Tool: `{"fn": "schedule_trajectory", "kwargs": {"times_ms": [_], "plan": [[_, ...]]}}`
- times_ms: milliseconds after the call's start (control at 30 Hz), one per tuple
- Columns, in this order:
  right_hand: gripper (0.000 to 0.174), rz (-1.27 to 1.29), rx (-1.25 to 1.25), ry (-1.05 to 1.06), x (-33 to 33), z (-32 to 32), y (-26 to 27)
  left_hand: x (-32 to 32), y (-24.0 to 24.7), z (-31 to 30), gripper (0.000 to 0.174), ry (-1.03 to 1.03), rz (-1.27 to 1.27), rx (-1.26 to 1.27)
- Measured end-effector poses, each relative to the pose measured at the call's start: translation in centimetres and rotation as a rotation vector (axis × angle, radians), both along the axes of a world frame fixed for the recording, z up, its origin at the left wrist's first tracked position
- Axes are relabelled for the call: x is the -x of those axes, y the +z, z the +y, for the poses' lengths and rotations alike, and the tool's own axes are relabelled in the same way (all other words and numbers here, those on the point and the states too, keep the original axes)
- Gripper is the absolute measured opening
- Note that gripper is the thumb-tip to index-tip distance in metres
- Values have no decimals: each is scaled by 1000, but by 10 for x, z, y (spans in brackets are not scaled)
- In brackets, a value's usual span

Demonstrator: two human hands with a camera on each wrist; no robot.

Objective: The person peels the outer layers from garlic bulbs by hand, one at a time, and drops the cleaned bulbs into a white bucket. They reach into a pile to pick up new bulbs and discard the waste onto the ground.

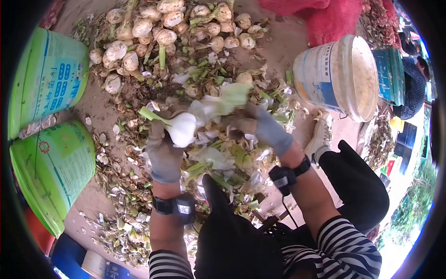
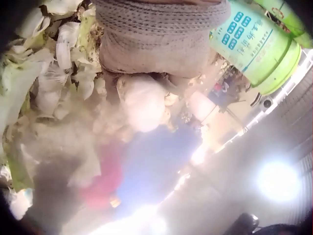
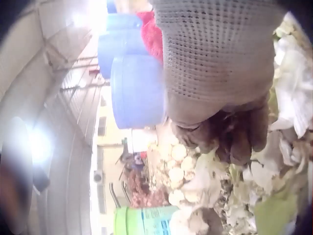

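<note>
My left hand (image 1: 165, 157), in a grey glove, grips a white garlic bulb (image 1: 183, 129) by its lower side. The bulb's short green stem (image 1: 149, 114) points to the upper left. In the left wrist view the bulb (image 2: 143, 104) shows below the glove's edge, and the fingers are mostly hidden. To the right, my gloved right hand (image 1: 262, 126) pinches pale green garlic husk (image 1: 230, 98), blurred in the head view. The right wrist view shows that hand's fingers (image 3: 239, 142) curled, with a strip of husk (image 3: 208, 178) hanging below them.
Unpeeled garlic bulbs (image 1: 141, 28) are heaped at the far side. Loose husks and stem pieces (image 1: 218, 160) cover the ground below the hands. Green buckets (image 1: 55, 162) stand at left, a white bucket (image 1: 320, 74) at right. Red netting (image 1: 320, 21) lies behind.
</note>
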State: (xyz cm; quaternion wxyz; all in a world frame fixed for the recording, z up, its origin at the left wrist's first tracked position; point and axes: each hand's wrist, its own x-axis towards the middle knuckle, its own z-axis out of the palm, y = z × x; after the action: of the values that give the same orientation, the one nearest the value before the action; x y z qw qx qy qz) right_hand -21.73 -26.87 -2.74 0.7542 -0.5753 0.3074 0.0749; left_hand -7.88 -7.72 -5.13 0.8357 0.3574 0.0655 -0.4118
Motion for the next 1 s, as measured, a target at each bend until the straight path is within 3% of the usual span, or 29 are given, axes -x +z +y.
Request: {"fn": "schedule_trajectory", "kwargs": {"times_ms": [67,133,200,267,300,400,433,467,533,567,600,667,733,767,800,833,867,900,933,1000], "plan": [[38,-14,-254,-51,-18,17,-2,9,-4,-2,36,-26,-79,89],[41,-21,-245,-81,-30,29,-11,11,5,-14,35,1,-184,55],[44,-34,-239,-107,-31,34,-19,7,5,-11,30,-157,-537,-408],[32,-171,-277,-340,-26,34,-25,3,3,-3,26,-152,-474,-456],[33,-330,-445,-424,-27,27,-12,-1,-5,5,26,-140,-346,-429],[35,-361,-441,-525,-20,4,-7,-1,-14,18,25,-67,-145,-315],[37,-262,-328,-349,-16,1,-12,1,-10,16,26,-34,-178,-306],[37,-258,-324,-352,-15,4,-18,4,-5,12,27,4,-208,-295],[45,-87,202,35,-22,16,-26,6,2,2,29,-26,-180,-264],[42,-194,470,76,-25,26,-27,8,-1,-1,30,-28,-229,-275],[42,-192,469,78,-31,30,-19,10,-2,-3,32,-30,-275,-289],[38,27,724,418,-41,35,2,14,-2,-4,33,-27,-276,-297],[40,-7,754,410,-43,35,-2,13,-1,-3,30,17,-192,-263],[44,-3,575,426,-42,32,-1,8,1,-1,26,-173,-556,-389],[49,5,394,441,-41,29,1,7,5,-2,26,-172,-557,-394],[49,3,391,442,-34,25,4,6,10,-2,26,-144,-418,-349],[44,-98,-61,161,-21,21,9,7,13,0,27,-117,-274,-308],[38,-199,-504,-123,-17,20,14,3,-21,11,32,104,-39,-219],[32,-313,-578,-516,-29,33,33,-3,-25,14,32,155,84,-3],[36,-101,-269,-63,-24,7,18,1,-27,14,29,-1,-351,-290]]}}
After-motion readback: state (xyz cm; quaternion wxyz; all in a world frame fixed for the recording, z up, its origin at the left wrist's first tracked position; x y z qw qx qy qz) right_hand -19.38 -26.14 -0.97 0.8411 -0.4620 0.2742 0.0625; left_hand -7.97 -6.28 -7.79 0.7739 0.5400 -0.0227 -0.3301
